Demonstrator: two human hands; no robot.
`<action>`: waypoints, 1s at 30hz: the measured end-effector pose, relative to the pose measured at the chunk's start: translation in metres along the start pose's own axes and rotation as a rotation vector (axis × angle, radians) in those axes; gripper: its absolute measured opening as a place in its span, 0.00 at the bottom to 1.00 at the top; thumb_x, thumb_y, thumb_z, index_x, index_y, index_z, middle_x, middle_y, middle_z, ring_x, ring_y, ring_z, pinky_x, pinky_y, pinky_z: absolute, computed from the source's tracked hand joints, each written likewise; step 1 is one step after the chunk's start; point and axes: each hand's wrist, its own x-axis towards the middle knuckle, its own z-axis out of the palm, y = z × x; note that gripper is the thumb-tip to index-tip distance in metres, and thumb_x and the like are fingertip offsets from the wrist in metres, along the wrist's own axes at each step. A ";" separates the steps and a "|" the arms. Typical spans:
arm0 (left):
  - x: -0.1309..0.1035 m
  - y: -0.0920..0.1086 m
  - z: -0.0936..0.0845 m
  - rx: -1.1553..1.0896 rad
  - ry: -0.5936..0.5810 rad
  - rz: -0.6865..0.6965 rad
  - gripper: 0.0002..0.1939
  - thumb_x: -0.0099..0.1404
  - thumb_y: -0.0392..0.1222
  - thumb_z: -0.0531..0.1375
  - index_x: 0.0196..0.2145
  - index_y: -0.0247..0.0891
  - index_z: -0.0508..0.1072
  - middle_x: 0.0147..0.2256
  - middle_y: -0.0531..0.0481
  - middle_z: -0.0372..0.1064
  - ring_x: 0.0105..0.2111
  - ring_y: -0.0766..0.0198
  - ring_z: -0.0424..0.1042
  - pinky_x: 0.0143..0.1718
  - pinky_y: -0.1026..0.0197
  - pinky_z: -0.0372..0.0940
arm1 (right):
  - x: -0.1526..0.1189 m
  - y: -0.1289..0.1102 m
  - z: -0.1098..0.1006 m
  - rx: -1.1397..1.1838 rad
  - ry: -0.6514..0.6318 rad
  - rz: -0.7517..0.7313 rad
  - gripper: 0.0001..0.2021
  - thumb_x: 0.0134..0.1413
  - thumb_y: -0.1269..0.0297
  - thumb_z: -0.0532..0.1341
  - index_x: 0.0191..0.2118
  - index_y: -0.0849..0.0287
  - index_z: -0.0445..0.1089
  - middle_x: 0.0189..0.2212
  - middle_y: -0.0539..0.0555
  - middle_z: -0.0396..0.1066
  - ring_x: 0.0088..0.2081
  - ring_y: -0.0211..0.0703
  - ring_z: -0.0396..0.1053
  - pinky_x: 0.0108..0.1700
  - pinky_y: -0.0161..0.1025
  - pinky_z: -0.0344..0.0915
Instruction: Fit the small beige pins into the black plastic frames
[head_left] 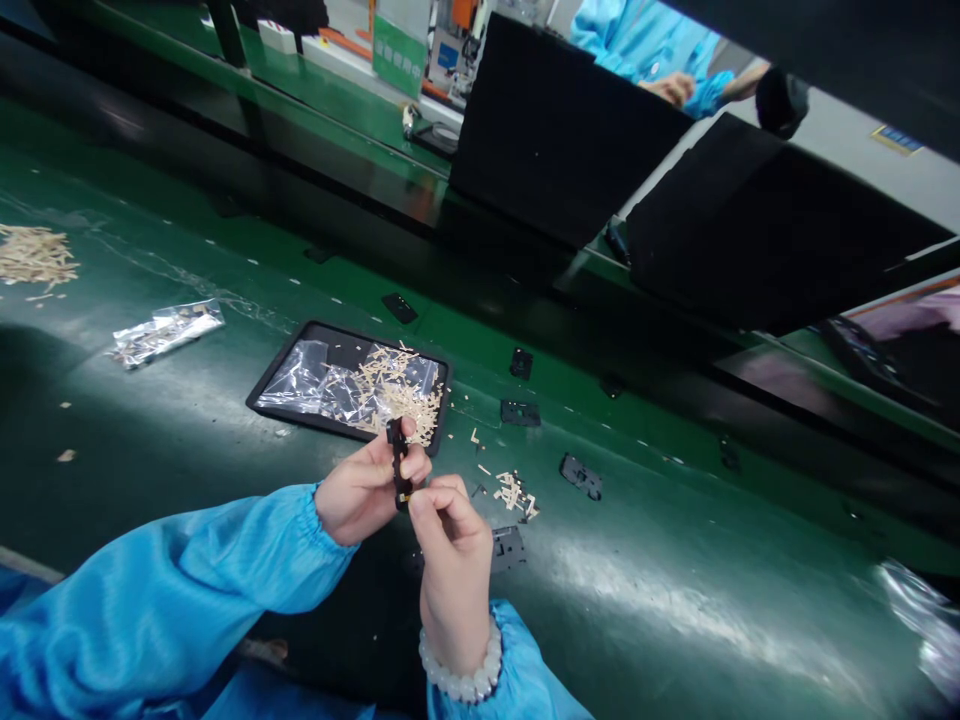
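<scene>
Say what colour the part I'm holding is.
The held part is mostly black; best in head view.

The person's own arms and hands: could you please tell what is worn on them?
The left hand and right hand are ungloved. Both arms wear loose, bright blue sleeves; the left cuff is gathered. A bracelet of round, whitish beads circles the right wrist.

Head-worn view, tilted, looking forward and down over green bench [645, 610]
</scene>
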 end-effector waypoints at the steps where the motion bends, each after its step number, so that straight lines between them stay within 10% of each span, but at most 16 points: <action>1: 0.000 0.000 0.000 0.001 0.002 0.001 0.16 0.51 0.29 0.65 0.36 0.39 0.65 0.22 0.55 0.60 0.26 0.67 0.61 0.30 0.64 0.56 | 0.000 0.001 0.000 -0.006 -0.001 -0.002 0.08 0.50 0.66 0.62 0.22 0.57 0.68 0.25 0.48 0.61 0.31 0.38 0.60 0.34 0.37 0.57; 30: -0.018 0.005 0.008 0.671 0.253 0.287 0.12 0.58 0.44 0.63 0.34 0.37 0.65 0.25 0.55 0.68 0.23 0.72 0.62 0.26 0.70 0.59 | -0.002 -0.004 -0.022 -0.211 -0.094 -0.152 0.06 0.55 0.67 0.60 0.28 0.56 0.71 0.28 0.48 0.60 0.32 0.37 0.60 0.35 0.35 0.58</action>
